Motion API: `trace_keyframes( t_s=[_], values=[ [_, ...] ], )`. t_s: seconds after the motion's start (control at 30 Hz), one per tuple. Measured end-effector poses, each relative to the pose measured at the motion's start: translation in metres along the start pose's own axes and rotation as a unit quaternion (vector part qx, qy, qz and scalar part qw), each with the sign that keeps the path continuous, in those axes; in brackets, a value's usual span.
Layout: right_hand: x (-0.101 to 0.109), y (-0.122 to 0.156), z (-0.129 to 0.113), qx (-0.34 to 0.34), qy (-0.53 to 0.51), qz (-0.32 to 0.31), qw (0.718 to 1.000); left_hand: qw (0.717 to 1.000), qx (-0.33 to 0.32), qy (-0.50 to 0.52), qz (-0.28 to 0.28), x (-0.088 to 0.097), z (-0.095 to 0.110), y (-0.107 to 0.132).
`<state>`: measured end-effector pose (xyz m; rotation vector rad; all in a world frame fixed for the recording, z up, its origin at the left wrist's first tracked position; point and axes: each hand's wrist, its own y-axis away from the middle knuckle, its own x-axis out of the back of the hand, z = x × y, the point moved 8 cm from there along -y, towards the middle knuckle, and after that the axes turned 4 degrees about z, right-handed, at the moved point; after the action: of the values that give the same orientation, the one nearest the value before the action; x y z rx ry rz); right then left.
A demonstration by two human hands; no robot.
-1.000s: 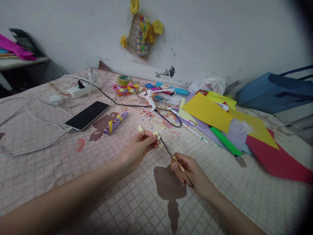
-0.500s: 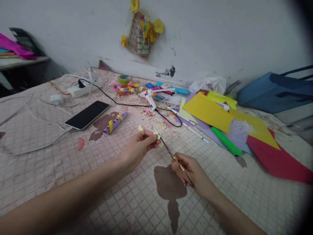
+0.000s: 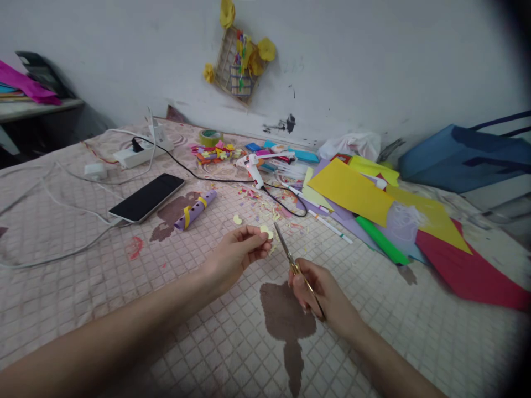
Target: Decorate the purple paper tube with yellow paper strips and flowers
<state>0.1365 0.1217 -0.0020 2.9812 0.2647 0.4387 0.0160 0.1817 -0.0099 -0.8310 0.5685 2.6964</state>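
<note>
Left hand [image 3: 235,250] pinches pale-yellow paper [image 3: 266,230]; right hand [image 3: 323,290] grips scissors [image 3: 285,245].

Left hand [image 3: 237,249] pinching pale-yellow cutout [image 3: 266,231]; right hand [image 3: 318,290] holding scissors [image 3: 285,244] just beside

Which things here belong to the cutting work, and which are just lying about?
In use: pale-yellow paper cutout (left hand), gold-handled scissors (right hand).

Seemingly lying about: smartphone, hot glue gun, tape roll, white plastic bag.
</note>
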Motion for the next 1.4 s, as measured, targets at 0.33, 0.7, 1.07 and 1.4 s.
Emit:
trace_keyframes(
  t_s=[0.33,0.7,1.07,1.4],
  values=[
    [-0.003,0.001,0.003,0.012,0.058,0.021,0.998,1.0,0.001,0.028,0.013,-0.003,-0.002,0.003],
    [-0.006,0.001,0.004,-0.007,0.039,0.019,0.999,0.998,-0.012,0.051,0.022,-0.003,-0.002,0.004],
    [-0.007,0.001,0.005,-0.008,0.038,0.022,0.999,0.997,-0.012,0.061,0.039,-0.002,-0.004,0.004],
    [-0.008,0.0,0.007,-0.006,0.024,0.029,0.999,0.997,-0.013,0.061,0.038,-0.003,-0.003,0.005]
  ],
)
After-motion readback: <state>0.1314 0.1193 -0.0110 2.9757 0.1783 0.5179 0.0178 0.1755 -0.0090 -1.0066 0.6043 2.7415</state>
